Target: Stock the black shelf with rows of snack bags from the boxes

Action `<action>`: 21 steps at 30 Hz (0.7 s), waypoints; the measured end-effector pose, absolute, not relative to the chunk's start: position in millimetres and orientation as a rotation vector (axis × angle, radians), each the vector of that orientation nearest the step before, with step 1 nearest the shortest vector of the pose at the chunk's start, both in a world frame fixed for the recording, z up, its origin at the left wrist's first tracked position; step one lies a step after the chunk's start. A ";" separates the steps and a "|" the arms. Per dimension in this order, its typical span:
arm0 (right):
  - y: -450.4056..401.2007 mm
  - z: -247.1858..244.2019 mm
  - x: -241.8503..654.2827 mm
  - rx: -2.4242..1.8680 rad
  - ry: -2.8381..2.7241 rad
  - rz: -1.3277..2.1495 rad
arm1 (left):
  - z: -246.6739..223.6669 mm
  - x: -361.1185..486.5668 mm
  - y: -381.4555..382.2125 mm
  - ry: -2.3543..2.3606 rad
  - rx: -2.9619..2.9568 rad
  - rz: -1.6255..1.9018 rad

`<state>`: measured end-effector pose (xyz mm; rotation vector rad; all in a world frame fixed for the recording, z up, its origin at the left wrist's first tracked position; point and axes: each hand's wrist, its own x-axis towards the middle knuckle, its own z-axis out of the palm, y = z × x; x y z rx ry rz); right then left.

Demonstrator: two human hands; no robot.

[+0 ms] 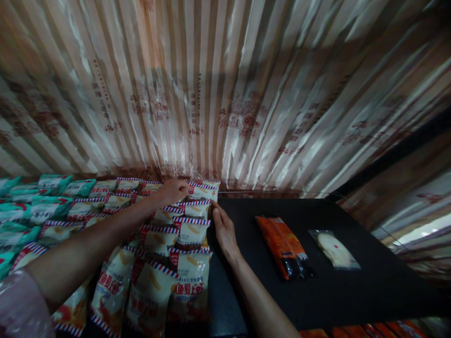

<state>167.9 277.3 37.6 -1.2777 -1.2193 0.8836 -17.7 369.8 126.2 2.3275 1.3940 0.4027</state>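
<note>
A snack bag (pixel 203 192) is sitting near the back edge of the table (pixel 243 211). The left hand (pixel 174 191) is resting curled by it, maybe gripping; I can't tell. The right hand (pixel 225 231) is resting loose, holding nothing. Hard pushing could be tipping it over.

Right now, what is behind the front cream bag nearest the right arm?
Behind the front cream bag, more cream bags line up towards the striped curtain. Some lower edges are covered; what supports them cannot be seen.

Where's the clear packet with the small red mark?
In the head view, the clear packet lies on the black tabletop, just right of the orange packet, with the right hand farther left.
</note>
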 end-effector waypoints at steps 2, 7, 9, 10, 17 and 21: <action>277.5 38.9 168.3 -1.274 -1.230 0.906 | 126.3 -18.2 370.2 1.376 2.364 0.400; 278.9 37.4 167.2 -1.270 -1.220 0.962 | 124.0 -15.2 369.8 1.344 2.424 0.460; 279.4 36.1 166.6 -1.278 -1.209 0.972 | 122.9 -12.8 369.0 1.383 2.446 0.466; 279.6 35.6 166.3 -1.281 -1.202 0.977 | 122.4 -11.6 368.6 1.404 2.462 0.465; 282.6 32.1 165.6 -1.261 -1.212 1.006 | 120.2 -6.3 367.4 1.290 2.768 0.480; 283.7 29.7 165.3 -1.267 -1.223 1.000 | 117.1 -5.8 367.4 1.190 2.858 0.438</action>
